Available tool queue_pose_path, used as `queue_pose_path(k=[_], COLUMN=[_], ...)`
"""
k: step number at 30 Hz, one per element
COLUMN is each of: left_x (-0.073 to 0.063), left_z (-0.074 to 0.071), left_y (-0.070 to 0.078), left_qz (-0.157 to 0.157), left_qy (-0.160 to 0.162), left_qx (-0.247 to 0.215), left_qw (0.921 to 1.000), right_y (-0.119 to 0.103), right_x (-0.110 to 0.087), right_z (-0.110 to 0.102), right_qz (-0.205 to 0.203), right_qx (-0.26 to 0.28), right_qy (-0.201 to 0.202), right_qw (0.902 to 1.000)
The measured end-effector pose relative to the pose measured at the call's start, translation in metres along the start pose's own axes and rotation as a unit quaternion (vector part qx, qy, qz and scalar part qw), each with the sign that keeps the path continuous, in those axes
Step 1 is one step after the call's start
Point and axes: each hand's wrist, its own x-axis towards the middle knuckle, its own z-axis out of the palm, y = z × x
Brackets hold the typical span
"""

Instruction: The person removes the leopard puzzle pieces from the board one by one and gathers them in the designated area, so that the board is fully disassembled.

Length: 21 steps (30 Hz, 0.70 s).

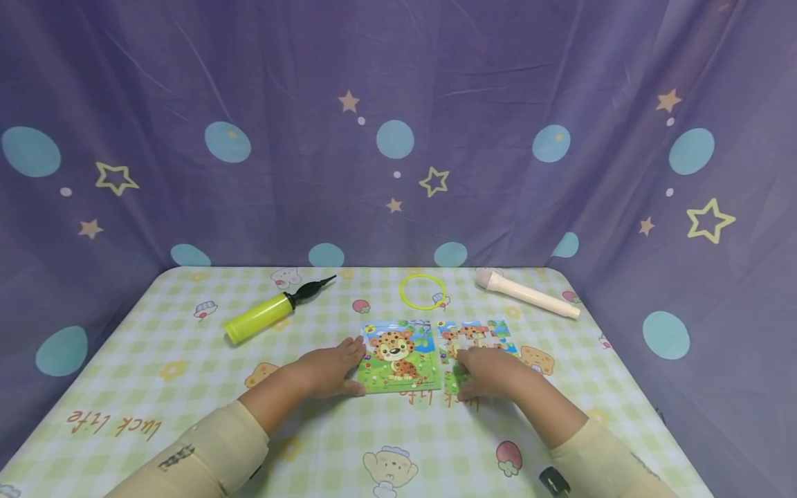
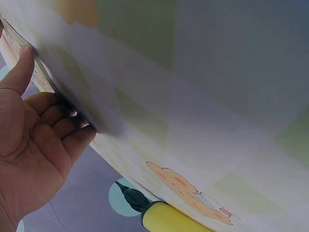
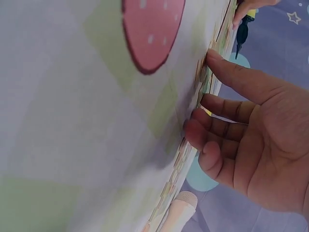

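Note:
A flat puzzle board (image 1: 401,356) printed with a spotted leopard cub lies mid-table. At its left edge rests my left hand (image 1: 330,366), thumb near the lower corner and fingers along the side; the left wrist view shows this hand (image 2: 38,130) with thumb and fingers spread apart. Just right of the board are loose jigsaw pieces (image 1: 476,330) showing a similar leopard picture, with gaps among them. My right hand (image 1: 492,373) covers their lower right part, fingertips touching them. In the right wrist view this hand (image 3: 256,130) has its thumb apart from loosely bent fingers.
A yellow hand pump (image 1: 261,317) with a black nozzle lies at the back left. Behind the puzzle is a thin yellow ring (image 1: 401,294), and a pale toy microphone (image 1: 529,294) lies at the back right. A purple curtain (image 1: 398,69) hangs around the checked tablecloth (image 1: 336,443).

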Motion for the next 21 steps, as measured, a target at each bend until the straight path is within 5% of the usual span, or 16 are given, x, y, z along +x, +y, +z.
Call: queue_pose_path(k=[21], left_x=[0.0], left_z=[0.0006], left_y=[-0.0005], left_qz=[-0.002], left_qy=[-0.003], left_qx=[-0.001], left_qw=[1.0], right_y=[0.0006], right_x=[0.0002], right_z=[-0.0012], right_qz=[-0.019], right_qx=[0.006], right_qy=[0.01], right_qw=[0.9998])
